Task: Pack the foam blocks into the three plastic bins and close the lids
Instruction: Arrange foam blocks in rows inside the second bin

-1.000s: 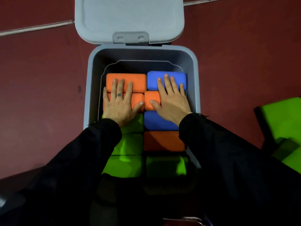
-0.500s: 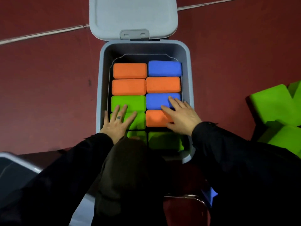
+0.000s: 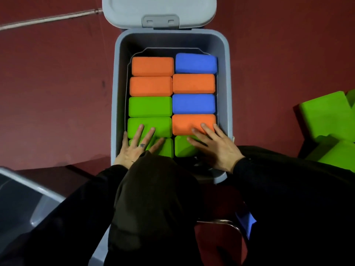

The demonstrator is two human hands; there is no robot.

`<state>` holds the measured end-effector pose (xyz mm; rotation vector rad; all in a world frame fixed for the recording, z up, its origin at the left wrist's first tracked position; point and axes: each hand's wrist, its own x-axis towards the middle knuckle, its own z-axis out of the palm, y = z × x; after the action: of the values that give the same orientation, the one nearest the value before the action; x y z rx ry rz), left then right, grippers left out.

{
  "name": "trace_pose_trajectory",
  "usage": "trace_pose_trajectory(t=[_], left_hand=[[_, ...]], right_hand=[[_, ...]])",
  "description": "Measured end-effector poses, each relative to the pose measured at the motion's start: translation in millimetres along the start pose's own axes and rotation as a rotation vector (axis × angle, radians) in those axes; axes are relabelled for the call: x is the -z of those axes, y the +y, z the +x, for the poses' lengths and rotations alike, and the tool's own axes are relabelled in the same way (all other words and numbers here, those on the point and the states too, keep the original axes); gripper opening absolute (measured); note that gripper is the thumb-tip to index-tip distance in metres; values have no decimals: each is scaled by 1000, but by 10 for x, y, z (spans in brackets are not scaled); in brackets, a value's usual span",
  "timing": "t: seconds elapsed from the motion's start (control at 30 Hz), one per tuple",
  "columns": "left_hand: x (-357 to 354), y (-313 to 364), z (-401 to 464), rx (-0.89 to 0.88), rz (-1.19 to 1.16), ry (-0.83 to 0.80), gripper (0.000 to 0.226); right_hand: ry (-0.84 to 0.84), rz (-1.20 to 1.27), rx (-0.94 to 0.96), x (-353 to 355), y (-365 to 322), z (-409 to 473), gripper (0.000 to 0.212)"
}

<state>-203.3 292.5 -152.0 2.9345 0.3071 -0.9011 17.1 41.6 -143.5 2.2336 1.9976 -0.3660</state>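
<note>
Black long sleeves point(image 3: 288, 189) to both wrists, a small dark tattoo on one left-hand finger point(image 3: 142, 145).

Left hand point(image 3: 134, 148) and right hand point(image 3: 215, 146) press flat on foam blocks point(image 3: 151, 107) filling the open grey bin point(image 3: 223, 73).

Blocks point(image 3: 193, 84) in bin point(image 3: 223, 77), 2 cols; lid point(image 3: 159, 10) behind.

A grey plastic bin point(image 3: 224, 77) stands on the floor with its hinged lid point(image 3: 159, 10) swung open at the far end. Inside, foam blocks point(image 3: 152, 66) lie flat in two snug columns of five: orange, orange, green, green, green on the left; blue, orange, blue, orange, green on the right. More green blocks point(image 3: 324, 116) lie loose to the right.
</note>
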Motion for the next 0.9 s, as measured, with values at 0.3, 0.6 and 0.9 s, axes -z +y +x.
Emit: trace_pose_trajectory(t=[0.3,0.6,0.9], left_hand=[[63,64,-36,102,-279,13,96],[175,-26,178,619,-1369,355,99],[275,86,294,916,-1385,470,57]], right_hand=[[-53,65,-68,49,-130,61,83],[462,1182,-1310,309,-728,438,78],[325,1181,-1419,169,-844,247,67]])
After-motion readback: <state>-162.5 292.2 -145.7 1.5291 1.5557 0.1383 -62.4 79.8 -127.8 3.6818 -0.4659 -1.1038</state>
